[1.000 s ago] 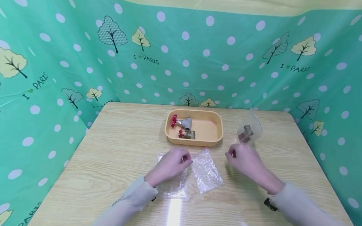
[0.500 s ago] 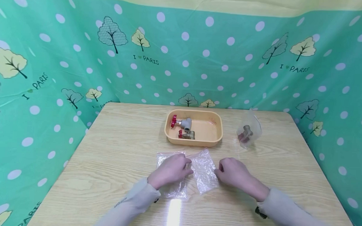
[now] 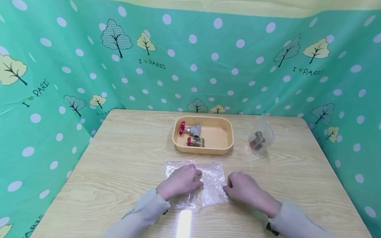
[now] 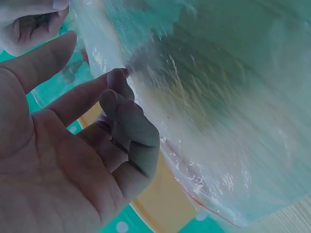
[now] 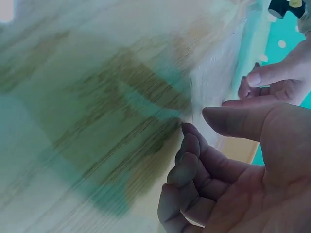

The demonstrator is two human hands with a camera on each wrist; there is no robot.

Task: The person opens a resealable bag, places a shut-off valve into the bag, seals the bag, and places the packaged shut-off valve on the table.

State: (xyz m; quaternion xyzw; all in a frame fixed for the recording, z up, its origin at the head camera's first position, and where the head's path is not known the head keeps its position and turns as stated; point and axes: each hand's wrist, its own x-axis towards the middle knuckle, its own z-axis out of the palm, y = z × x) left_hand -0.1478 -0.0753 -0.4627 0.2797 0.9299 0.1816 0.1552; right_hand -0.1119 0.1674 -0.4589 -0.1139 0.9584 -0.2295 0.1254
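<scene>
Two clear zip-lock bags lie side by side on the wooden table. My left hand (image 3: 179, 182) lies over the left bag (image 3: 187, 203), fingertips near the seam between both bags. In the left wrist view its thumb stands apart from the index finger, whose tip touches the plastic; the other fingers are loosely bent. At the outer edge of the right bag (image 3: 212, 184) is my right hand (image 3: 245, 188). A gap shows between its thumb and bent fingers in the right wrist view, with the fingertips at the bag's edge. Neither hand grips anything.
Behind the bags stands a beige tray (image 3: 205, 151) holding a grey valve with a red handle (image 3: 194, 130) and a smaller brass valve with a red handle (image 3: 197, 142). A standing clear bag (image 3: 267, 132) with a red-handled valve inside is at the back right.
My right hand has come from near the standing bag down and left to the right zip-lock bag. That bag has turned straighter. My left hand has shifted slightly.
</scene>
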